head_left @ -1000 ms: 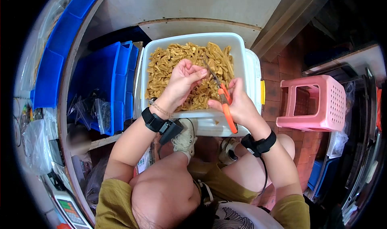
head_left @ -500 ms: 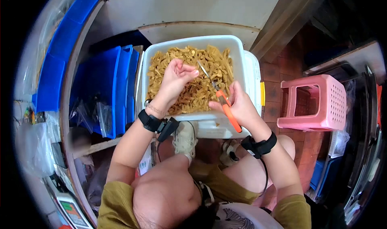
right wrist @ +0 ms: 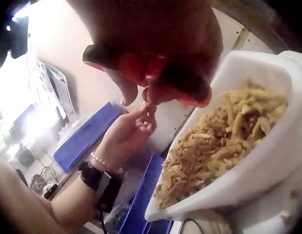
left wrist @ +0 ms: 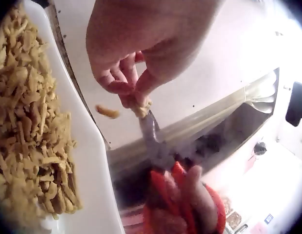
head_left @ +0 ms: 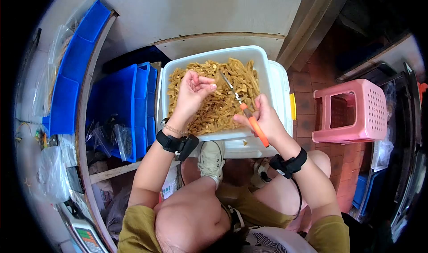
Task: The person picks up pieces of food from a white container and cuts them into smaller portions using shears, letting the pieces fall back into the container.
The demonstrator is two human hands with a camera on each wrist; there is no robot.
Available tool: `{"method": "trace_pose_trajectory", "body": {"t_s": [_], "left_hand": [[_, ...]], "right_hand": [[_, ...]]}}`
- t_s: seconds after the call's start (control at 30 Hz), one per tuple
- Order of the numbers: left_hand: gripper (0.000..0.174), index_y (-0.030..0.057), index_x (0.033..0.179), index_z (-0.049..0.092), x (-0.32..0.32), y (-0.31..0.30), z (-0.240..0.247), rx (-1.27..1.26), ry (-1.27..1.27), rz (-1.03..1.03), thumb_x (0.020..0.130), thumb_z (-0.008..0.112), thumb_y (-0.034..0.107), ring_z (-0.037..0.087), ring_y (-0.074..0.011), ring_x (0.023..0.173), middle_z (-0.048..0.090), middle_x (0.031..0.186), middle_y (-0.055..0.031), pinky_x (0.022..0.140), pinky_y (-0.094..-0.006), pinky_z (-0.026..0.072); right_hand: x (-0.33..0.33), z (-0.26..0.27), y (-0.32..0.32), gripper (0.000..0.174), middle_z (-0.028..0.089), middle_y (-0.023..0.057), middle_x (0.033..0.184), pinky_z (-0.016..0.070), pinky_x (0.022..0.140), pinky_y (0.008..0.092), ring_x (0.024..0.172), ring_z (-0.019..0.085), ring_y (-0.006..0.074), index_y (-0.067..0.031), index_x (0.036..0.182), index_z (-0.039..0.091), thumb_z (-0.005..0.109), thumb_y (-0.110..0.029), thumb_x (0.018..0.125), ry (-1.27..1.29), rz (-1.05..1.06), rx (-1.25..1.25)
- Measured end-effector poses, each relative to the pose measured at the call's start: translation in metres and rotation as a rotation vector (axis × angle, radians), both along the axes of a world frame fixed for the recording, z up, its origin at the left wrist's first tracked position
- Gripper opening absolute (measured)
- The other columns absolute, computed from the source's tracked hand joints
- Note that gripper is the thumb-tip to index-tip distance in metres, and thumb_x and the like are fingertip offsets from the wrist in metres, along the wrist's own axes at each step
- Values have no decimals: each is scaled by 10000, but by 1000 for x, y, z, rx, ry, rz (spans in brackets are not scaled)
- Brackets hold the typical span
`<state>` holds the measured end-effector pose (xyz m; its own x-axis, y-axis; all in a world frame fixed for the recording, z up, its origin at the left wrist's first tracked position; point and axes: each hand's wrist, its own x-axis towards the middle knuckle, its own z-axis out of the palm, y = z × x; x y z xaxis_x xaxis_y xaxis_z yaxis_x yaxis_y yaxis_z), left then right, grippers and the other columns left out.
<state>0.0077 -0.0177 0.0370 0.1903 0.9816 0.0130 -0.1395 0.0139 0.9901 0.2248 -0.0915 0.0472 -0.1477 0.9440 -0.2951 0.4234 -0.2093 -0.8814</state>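
Observation:
My left hand (head_left: 191,97) pinches a small pale-brown strip of food (left wrist: 141,111) between thumb and fingertips, above the tub. In the right hand (head_left: 270,123) is a pair of orange-handled scissors (head_left: 258,130), gripped by the handles. Their narrow metal blades point up and left, with the tips right at the pinched strip in the left wrist view. A loose brown piece (left wrist: 107,111) shows in mid-air beside the left fingertips. Below both hands, a heap of brown strips (head_left: 223,112) fills much of the white tub (head_left: 264,65).
Blue plastic bins (head_left: 111,97) stand left of the tub, with small clear bags in one. A pink stool (head_left: 373,112) is on the tiled floor to the right. Behind the tub rises a pale wall (head_left: 223,12). A scale (head_left: 87,237) sits at the lower left.
My left hand has drawn left, widening the space between the hands. The right hand still holds the scissors. The head view has shifted, so the tub appears lower.

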Motion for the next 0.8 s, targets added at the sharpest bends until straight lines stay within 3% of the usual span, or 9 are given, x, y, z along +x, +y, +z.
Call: {"method": "trace_pose_trajectory", "body": {"t_s": [0.13,0.3,0.43,0.8], "left_hand": [[298,135,853,407,-5,1,-1,-118,-152,113,832,663,-17,610,-126,831,631,931,-59,797,-265,504],[272,139,825,434,-1,-1,-2,-236,-311,186,835,668,1,619,-143,807,637,918,-50,758,-257,505],[256,133,821,448,4,-8,-1,-174,-254,118,836,660,-10,621,-147,791,652,909,-68,714,-266,512],[274,122,835,434,10,-10,-1,-184,-84,-121,818,648,-48,617,-139,727,633,816,-57,655,-242,510]], "right_hand": [[-2,11,-4,719,539,109,763,463,654,330,713,547,202,-56,933,287,791,-507,690,145,-16,65],[-5,10,-9,701,643,172,861,494,710,371,779,646,307,-46,976,308,761,-513,715,-68,70,98],[-4,8,-8,721,631,176,827,495,697,389,769,642,344,-33,1001,324,748,-540,712,-166,130,53],[-3,-7,-9,734,597,172,782,486,650,384,714,629,349,-22,1007,345,744,-557,703,-42,100,148]]}}
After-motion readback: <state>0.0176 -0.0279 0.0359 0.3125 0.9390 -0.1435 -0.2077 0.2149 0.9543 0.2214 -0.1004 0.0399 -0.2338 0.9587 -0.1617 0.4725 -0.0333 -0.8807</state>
